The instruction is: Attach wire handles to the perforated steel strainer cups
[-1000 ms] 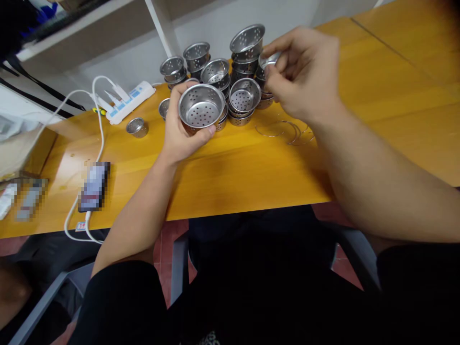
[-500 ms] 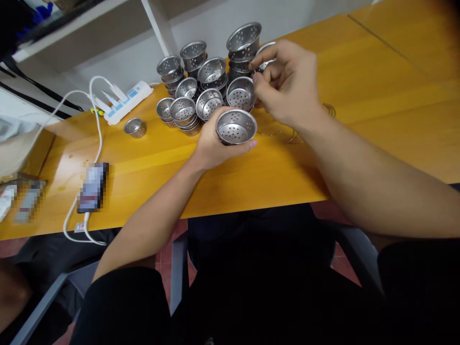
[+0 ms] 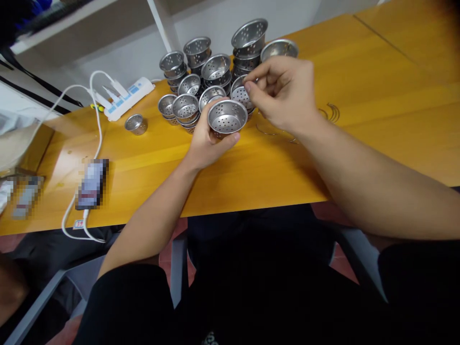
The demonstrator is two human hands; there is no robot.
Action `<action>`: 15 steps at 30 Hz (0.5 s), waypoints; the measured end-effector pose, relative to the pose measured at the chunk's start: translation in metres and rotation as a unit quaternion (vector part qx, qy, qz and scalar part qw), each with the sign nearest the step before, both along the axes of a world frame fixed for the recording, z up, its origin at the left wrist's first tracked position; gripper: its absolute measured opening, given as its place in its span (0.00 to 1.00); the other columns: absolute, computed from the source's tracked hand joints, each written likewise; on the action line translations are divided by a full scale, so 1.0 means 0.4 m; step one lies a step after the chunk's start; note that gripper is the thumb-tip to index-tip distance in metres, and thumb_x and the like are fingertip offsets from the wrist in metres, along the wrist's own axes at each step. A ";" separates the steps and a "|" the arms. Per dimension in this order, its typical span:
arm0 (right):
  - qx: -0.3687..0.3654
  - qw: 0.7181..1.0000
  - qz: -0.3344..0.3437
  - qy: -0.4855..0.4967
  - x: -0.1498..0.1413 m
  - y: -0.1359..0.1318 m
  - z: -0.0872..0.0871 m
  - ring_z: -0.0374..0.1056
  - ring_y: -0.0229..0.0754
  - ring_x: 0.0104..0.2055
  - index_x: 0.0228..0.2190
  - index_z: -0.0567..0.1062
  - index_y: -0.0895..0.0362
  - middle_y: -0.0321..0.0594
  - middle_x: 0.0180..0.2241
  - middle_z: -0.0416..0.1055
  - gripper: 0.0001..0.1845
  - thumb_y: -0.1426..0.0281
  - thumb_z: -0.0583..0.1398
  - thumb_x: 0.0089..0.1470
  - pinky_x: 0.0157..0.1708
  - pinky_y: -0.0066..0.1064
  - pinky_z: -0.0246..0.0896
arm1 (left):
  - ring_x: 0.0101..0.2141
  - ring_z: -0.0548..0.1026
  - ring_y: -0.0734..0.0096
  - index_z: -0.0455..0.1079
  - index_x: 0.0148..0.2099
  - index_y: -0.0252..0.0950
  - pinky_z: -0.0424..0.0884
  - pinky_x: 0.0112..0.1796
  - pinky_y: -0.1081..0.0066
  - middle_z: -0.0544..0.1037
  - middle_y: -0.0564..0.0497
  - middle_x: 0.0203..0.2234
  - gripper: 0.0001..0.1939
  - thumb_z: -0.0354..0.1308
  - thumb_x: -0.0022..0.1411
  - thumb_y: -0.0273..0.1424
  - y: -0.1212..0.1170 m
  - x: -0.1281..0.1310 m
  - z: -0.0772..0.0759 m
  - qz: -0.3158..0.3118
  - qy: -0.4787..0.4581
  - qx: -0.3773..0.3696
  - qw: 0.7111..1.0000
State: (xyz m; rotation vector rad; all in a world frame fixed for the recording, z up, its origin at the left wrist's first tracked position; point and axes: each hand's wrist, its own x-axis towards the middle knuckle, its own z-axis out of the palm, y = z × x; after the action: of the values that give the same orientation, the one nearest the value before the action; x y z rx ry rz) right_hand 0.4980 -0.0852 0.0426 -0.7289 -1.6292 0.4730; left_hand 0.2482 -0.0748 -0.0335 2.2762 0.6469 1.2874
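Note:
My left hand (image 3: 207, 139) is closed round a perforated metal cup (image 3: 227, 117), its open mouth tilted toward me above the table. My right hand (image 3: 283, 91) hovers up and to the right of that cup, thumb and forefinger pinched together. Whatever sits between those fingertips is too small to make out. Just behind them stand stacks of similar perforated cups, among them a tall stack (image 3: 249, 38) and a wide cup (image 3: 279, 49) at the right, partly covered by my right hand. Thin curved wires (image 3: 332, 113) lie on the table by my right wrist.
A single small cup (image 3: 136, 124) stands apart at the left, near a white power strip (image 3: 131, 98) with cables plugged in. A phone (image 3: 92, 184) on a white cable lies on the wooden table (image 3: 151, 177). Someone's arm or leg shows at the lower left.
My left hand has moved the cup a little left and up. My right hand has shifted slightly left and down, its thumb and forefinger still pinched, uncovering more of the wide cup behind.

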 end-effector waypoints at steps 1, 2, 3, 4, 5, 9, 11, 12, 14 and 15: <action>-0.001 1.000 0.003 0.000 0.000 -0.003 0.000 0.59 0.38 0.25 0.41 0.87 0.50 0.37 0.27 0.70 0.41 0.23 0.69 0.64 0.25 0.36 0.54 | 0.74 0.79 0.47 0.53 0.85 0.52 0.80 0.74 0.51 0.73 0.42 0.74 0.52 0.74 0.75 0.64 0.000 0.002 0.000 0.009 0.004 0.007 1.000; -0.004 1.000 0.009 -0.002 0.000 -0.008 0.002 0.59 0.38 0.26 0.41 0.88 0.50 0.38 0.27 0.71 0.42 0.23 0.70 0.63 0.25 0.36 0.54 | 0.74 0.79 0.46 0.54 0.84 0.51 0.79 0.75 0.51 0.73 0.42 0.74 0.52 0.75 0.74 0.63 0.000 0.004 0.000 0.020 0.006 0.012 1.000; -0.007 1.000 0.018 -0.003 0.000 -0.013 0.005 0.60 0.38 0.26 0.41 0.89 0.50 0.38 0.28 0.72 0.42 0.24 0.70 0.63 0.26 0.35 0.55 | 0.74 0.79 0.45 0.56 0.83 0.50 0.78 0.75 0.50 0.74 0.41 0.73 0.51 0.77 0.73 0.62 0.000 0.006 0.000 0.032 0.006 0.015 0.999; -0.010 0.999 0.030 -0.006 0.000 -0.019 0.008 0.60 0.38 0.27 0.42 0.90 0.51 0.38 0.28 0.73 0.41 0.24 0.70 0.64 0.26 0.35 0.56 | 0.72 0.80 0.45 0.58 0.81 0.48 0.78 0.75 0.49 0.76 0.41 0.71 0.51 0.78 0.72 0.62 0.001 0.006 -0.001 0.045 0.004 0.014 0.999; -0.015 0.999 0.042 -0.009 0.000 -0.026 0.012 0.60 0.38 0.27 0.42 0.90 0.50 0.38 0.28 0.73 0.40 0.26 0.71 0.64 0.26 0.35 0.57 | 0.71 0.80 0.44 0.60 0.80 0.47 0.78 0.75 0.48 0.77 0.41 0.69 0.51 0.79 0.71 0.61 0.002 0.006 -0.004 0.059 0.000 0.010 0.998; -0.046 0.996 0.070 -0.042 -0.006 -0.050 0.025 0.62 0.39 0.28 0.44 0.90 0.49 0.36 0.29 0.74 0.25 0.40 0.79 0.66 0.29 0.37 0.62 | 0.67 0.82 0.45 0.59 0.77 0.45 0.79 0.73 0.44 0.78 0.42 0.64 0.52 0.81 0.69 0.60 0.015 0.004 -0.026 0.091 -0.013 -0.001 0.996; -0.062 0.993 0.075 -0.073 -0.011 -0.059 0.027 0.62 0.39 0.28 0.44 0.90 0.48 0.35 0.29 0.74 0.17 0.50 0.81 0.66 0.30 0.37 0.64 | 0.68 0.81 0.45 0.56 0.78 0.46 0.78 0.73 0.44 0.76 0.42 0.65 0.53 0.82 0.68 0.59 0.022 0.004 -0.037 0.085 -0.013 -0.001 0.996; -0.068 0.991 0.076 -0.088 -0.013 -0.062 0.026 0.62 0.38 0.29 0.44 0.90 0.48 0.34 0.29 0.74 0.13 0.55 0.81 0.66 0.31 0.37 0.64 | 0.69 0.80 0.44 0.55 0.79 0.47 0.78 0.74 0.43 0.76 0.43 0.65 0.54 0.83 0.68 0.59 0.024 0.005 -0.041 0.079 -0.012 -0.001 0.997; -0.077 0.989 0.067 -0.107 -0.018 -0.068 0.025 0.63 0.39 0.29 0.43 0.90 0.47 0.33 0.29 0.74 0.08 0.60 0.79 0.66 0.31 0.38 0.64 | 0.69 0.80 0.45 0.55 0.79 0.48 0.78 0.74 0.44 0.75 0.43 0.66 0.56 0.85 0.66 0.58 0.023 0.007 -0.044 0.069 -0.014 -0.001 0.998; -0.081 0.988 0.060 -0.113 -0.020 -0.071 0.026 0.64 0.41 0.30 0.42 0.90 0.46 0.34 0.29 0.75 0.07 0.60 0.79 0.66 0.32 0.39 0.65 | 0.69 0.80 0.45 0.55 0.79 0.48 0.78 0.73 0.45 0.75 0.44 0.66 0.56 0.85 0.66 0.57 0.020 0.008 -0.042 0.065 -0.016 0.000 0.998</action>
State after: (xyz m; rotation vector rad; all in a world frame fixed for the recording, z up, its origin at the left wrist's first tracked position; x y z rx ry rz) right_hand 0.4900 -0.1138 0.0529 -0.8327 -1.8689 0.6342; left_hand 0.2514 -0.0669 -0.0505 2.2395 0.7942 1.3809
